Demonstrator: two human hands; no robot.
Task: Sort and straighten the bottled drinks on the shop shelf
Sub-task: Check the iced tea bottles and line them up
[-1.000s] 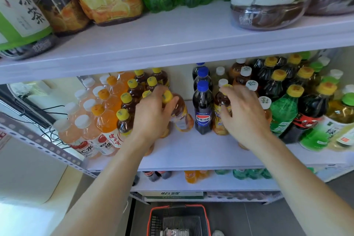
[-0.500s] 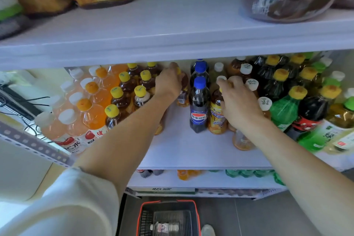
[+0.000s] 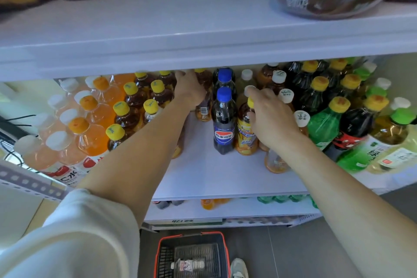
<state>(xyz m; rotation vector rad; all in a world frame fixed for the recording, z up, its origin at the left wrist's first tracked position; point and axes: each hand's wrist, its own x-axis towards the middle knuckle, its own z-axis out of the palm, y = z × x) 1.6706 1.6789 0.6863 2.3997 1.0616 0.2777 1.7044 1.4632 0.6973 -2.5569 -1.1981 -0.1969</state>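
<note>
Middle shelf (image 3: pixel 225 176) is white and packed with small drinks. Two Pepsi bottles (image 3: pixel 223 124) with blue caps stand upright near centre, one behind the other.

Left of them:
- seven yellow-capped brown tea bottles (image 3: pixel 126 117)
- three orange-capped orange drinks (image 3: pixel 90 133)
- a block of white-capped peach drinks (image 3: pixel 40 153) at far left, count unclear

Left hand (image 3: pixel 190 93) reaches to the back of the shelf. Its fingers are wrapped round the upper part of a barcode tea bottle (image 3: pixel 203 110), which stands just left of the rear Pepsi.

Right hand (image 3: pixel 270 119) clasps the neck of a yellow-label tea bottle (image 3: pixel 246 137), and the yellow cap pokes out above the fingers. That bottle stands upright just beside the front Pepsi, on its right. One orange-bottomed bottle (image 3: pixel 276 162) sits nearer the shelf edge under the right wrist, top hidden.

Right of that hand:
- at least four white-capped tea bottles (image 3: pixel 286 96)
- one green soda bottle (image 3: pixel 325 126) with a yellow cap
- five dark yellow-capped bottles (image 3: pixel 313 99)
- three green-capped bottles (image 3: pixel 390 131), leaning at far right

Upper shelf (image 3: pixel 203 29) carries big bottles, only their bases in view.

On the floor is one red-rimmed shopping basket (image 3: pixel 158 255). It holds a single small bottle (image 3: pixel 188 264) lying on its side. A grey shoe (image 3: pixel 239 268) is just beside the basket.
</note>
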